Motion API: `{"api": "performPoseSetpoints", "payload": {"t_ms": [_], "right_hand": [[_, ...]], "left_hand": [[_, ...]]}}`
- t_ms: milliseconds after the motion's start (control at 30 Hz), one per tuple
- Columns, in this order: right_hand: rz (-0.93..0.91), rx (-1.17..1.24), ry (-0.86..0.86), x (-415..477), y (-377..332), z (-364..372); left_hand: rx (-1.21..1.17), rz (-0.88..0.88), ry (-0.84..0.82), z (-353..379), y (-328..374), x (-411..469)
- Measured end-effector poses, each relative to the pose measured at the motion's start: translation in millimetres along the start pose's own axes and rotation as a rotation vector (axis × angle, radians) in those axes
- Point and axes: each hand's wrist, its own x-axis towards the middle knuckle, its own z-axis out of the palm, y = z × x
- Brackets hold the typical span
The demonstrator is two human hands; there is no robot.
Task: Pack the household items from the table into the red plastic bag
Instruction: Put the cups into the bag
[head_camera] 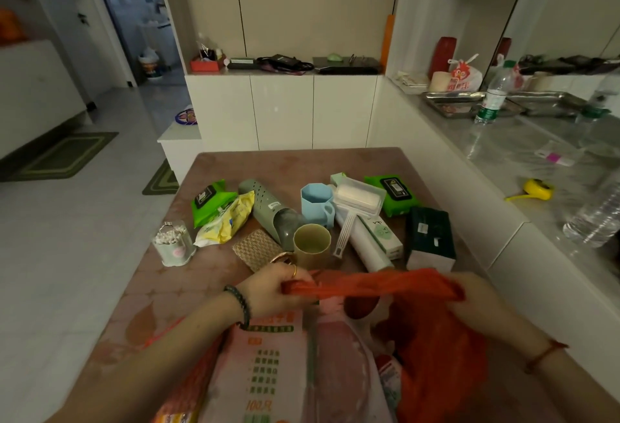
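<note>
Both hands grasp the rim of the thin red plastic bag point(432, 349). The left hand point(273, 288) and right hand point(476, 291) pull it taut between them, probably to hold the mouth wide for loading. The bag sits at the near edge of the pinkish-brown surface point(302, 161), and a pale pink printed packet point(268, 372) seems to lie inside. Its orange print reads "100"; the rest is blurred. Beyond the rim stand an olive round cup point(312, 244), a light blue handled cup point(317, 203) and a dark green box point(429, 231), their labels unreadable.
</note>
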Motion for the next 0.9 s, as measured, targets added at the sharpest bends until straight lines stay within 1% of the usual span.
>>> {"api": "performPoseSetpoints", "payload": {"t_ms": [67, 100, 133, 200, 233, 267, 300, 333, 367, 400, 433, 467, 533, 600, 667, 700, 767, 800, 833, 900], "right_hand": [[-0.052, 0.049, 0.151, 3, 6, -21], [-0.079, 0.08, 0.151, 3, 6, -34], [-0.101, 0.105, 0.065, 2, 5, -43], [-0.106, 0.025, -0.333, -4, -2, -59], [-0.107, -0.033, -0.462, -5, -8, -68], [-0.126, -0.035, -0.494, -3, -15, -76], [-0.176, 0.013, -0.43, 2, -26, -83], [-0.219, 0.156, -0.314, 8, -42, -89], [-0.269, 0.302, -0.199, 18, -58, -91], [-0.31, 0.397, -0.1, 29, -76, -90], [-0.337, 0.418, -0.04, 44, -91, -84], [-0.35, 0.389, -0.02, 60, -106, -73], [-0.35, 0.258, -0.056, 96, -128, -38], [-0.34, 0.045, -0.142, 131, -142, 11], [-0.283, -0.152, -0.235, 158, -144, 60], [-0.237, -0.212, -0.272, 169, -142, 82], [-0.17, -0.256, -0.311, 183, -134, 116], [-0.167, -0.259, -0.3, 187, -130, 128], [-0.176, -0.26, -0.271, 188, -127, 136], [-0.212, -0.268, -0.212, 188, -123, 138]], "left_hand": [[0.023, -0.009, -0.007, -2, -5, -2], [0.028, -0.012, -0.016, -4, -6, -3], [0.029, -0.016, -0.023, -6, -6, -3], [0.03, -0.042, -0.059, -12, -4, -3], [0.032, -0.06, -0.068, -16, -2, -3], [0.051, -0.07, -0.064, -20, -1, -3], [0.102, -0.081, -0.048, -25, -1, -2], [0.168, -0.083, -0.026, -31, -1, -2], [0.196, -0.085, -0.018, -36, -1, 0], [0.165, -0.097, -0.022, -40, -1, 1], [0.105, -0.115, -0.036, -44, -2, 5], [0.05, -0.135, -0.044, -46, -2, 8], [-0.006, -0.178, -0.041, -47, -7, 15], [-0.026, -0.19, -0.013, -43, -19, 25], [-0.005, -0.209, 0.028, -39, -30, 32], [-0.009, -0.217, 0.045, -38, -35, 34], [-0.031, -0.243, 0.063, -39, -41, 33], [-0.027, -0.248, 0.053, -41, -43, 31], [-0.025, -0.243, 0.031, -42, -44, 29], [-0.052, -0.249, -0.075, -43, -41, 23]]}}
